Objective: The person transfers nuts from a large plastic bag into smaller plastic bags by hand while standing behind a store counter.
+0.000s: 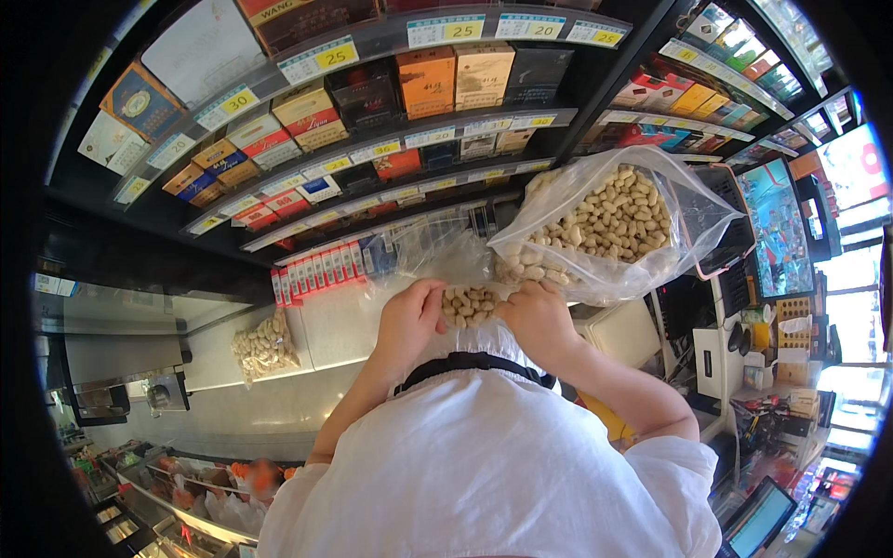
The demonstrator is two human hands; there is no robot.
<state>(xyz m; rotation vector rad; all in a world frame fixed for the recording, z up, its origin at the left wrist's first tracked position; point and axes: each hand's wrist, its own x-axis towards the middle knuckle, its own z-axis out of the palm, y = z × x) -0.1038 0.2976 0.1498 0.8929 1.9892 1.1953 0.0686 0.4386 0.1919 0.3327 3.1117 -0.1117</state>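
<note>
Between my two hands is a small clear plastic bag of unshelled peanuts (469,307), close in front of my body. My left hand (413,314) grips its left edge, and my right hand (537,315) pinches its right edge. Just beyond my right hand stands a large clear plastic bag (670,268), its mouth wide and many unshelled peanuts (614,216) showing inside. Flat clear plastic bags (439,244) lie on the counter past my left hand. Another small bag of peanuts (265,345) rests farther left on the counter's front edge.
Shelves of cigarette packs (425,80) with price tags rise behind the white counter (331,328). A row of red and white packs (321,272) stands at their foot. To the right are a black basket (718,216), a monitor (774,227) and a white box (713,363).
</note>
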